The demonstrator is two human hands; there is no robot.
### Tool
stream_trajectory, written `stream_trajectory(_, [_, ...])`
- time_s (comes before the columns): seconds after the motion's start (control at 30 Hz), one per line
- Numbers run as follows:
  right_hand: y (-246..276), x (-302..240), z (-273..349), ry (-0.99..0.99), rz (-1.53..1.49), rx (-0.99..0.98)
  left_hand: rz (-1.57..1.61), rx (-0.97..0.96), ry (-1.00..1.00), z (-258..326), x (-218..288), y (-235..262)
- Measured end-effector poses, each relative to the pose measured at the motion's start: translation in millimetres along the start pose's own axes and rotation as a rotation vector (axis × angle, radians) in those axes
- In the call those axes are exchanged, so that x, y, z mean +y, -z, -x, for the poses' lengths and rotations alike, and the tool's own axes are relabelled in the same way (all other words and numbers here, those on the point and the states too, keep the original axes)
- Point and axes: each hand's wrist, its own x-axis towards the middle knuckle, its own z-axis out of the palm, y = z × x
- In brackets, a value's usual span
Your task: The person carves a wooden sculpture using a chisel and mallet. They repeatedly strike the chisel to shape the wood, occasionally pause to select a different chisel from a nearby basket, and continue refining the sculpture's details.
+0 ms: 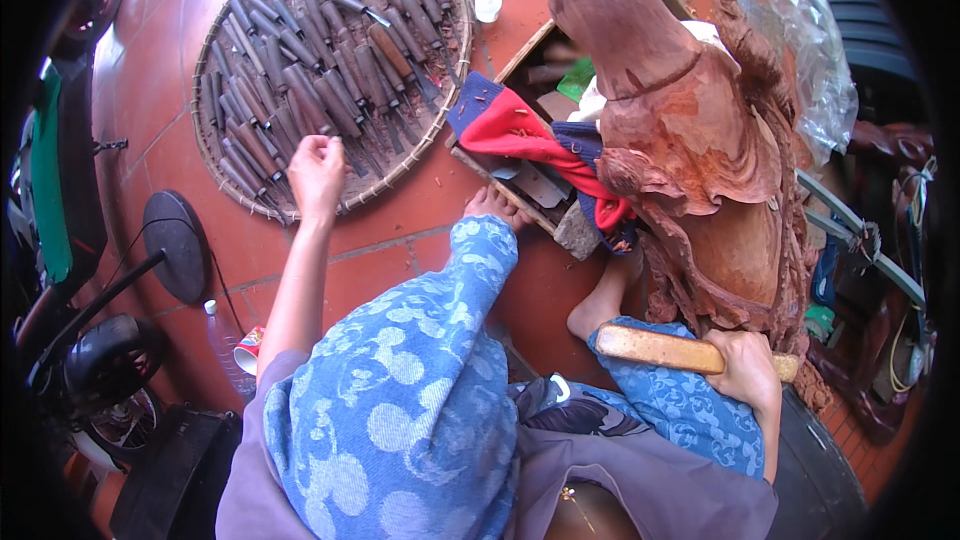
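My left hand point(318, 178) is over the near rim of a round woven tray point(385, 183). Its fingers are curled together close to the tool handles; whether anything is pinched in them is hidden. Many wood-handled carving chisels point(300, 90) fill the tray, some blades showing. At the lower right, my right hand point(745, 372) grips a pale wooden mallet point(660, 350), a thick bar lying across my right leg. Just beyond it stands a large reddish-brown wood carving point(690, 130), with smooth rounded areas and rough, deeply cut folds.
A wooden box point(525, 195) beside the carving holds blades, with a red and navy cloth point(515, 130) draped over it. A small white cup point(488, 5) stands by the tray. At left are a clear bottle point(225, 350), a can point(250, 348) and a black round-based stand point(178, 245).
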Motion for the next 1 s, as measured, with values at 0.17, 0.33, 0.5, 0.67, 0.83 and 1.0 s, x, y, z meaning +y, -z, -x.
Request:
stream_trajectory(0.17, [0.6,-1.1,-0.1,0.017,0.008,-0.001,-0.030,-0.083,0.006,19.8,5.1,-33.9])
stream_trajectory(0.33, [1.8,-2.4,0.7,0.013,0.015,-0.003,0.015,-0.211,0.105,43.5,10.9,-44.6])
stream_trajectory(0.5, [-0.6,-1.2,1.0,0.005,-0.006,0.015,-0.130,-0.929,0.127,85.9,22.4,-51.1])
stream_trajectory(0.67, [0.5,-2.3,-5.0,0.024,-0.005,0.002,-0.355,-1.346,-0.257,106.3,20.9,-77.0])
stream_trajectory(0.83, [1.8,-3.3,-1.2,0.016,0.018,-0.001,-0.388,-1.242,-0.312,107.0,16.5,-91.6])
stream_trajectory(1.0, [2.5,-3.3,-1.1,0.009,0.044,-0.024,-0.371,-1.208,-0.265,110.2,24.4,-87.3])
